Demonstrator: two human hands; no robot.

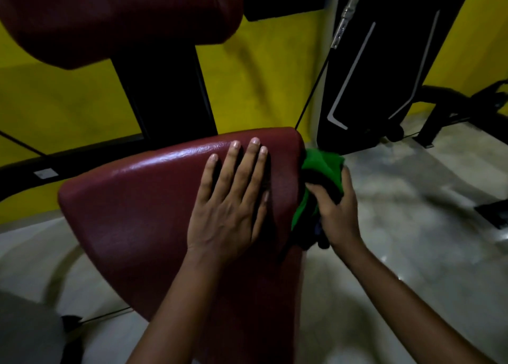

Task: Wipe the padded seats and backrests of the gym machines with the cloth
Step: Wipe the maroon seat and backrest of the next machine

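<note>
Mid-wipe: left hand (228,198) flat on maroon seat pad (143,212), right hand (334,212) bunching green cloth (321,171) at its right edge; upper backrest (115,19) and other machines judged outstanding.

The dark red padded seat (143,215) carries the left hand (231,207), which lies flat on its top with fingers straight. At the seat's right edge a green cloth (321,168) is pressed against the side, gripped by the right hand (338,212). The seat stands over a pale glossy floor (412,226).
</note>
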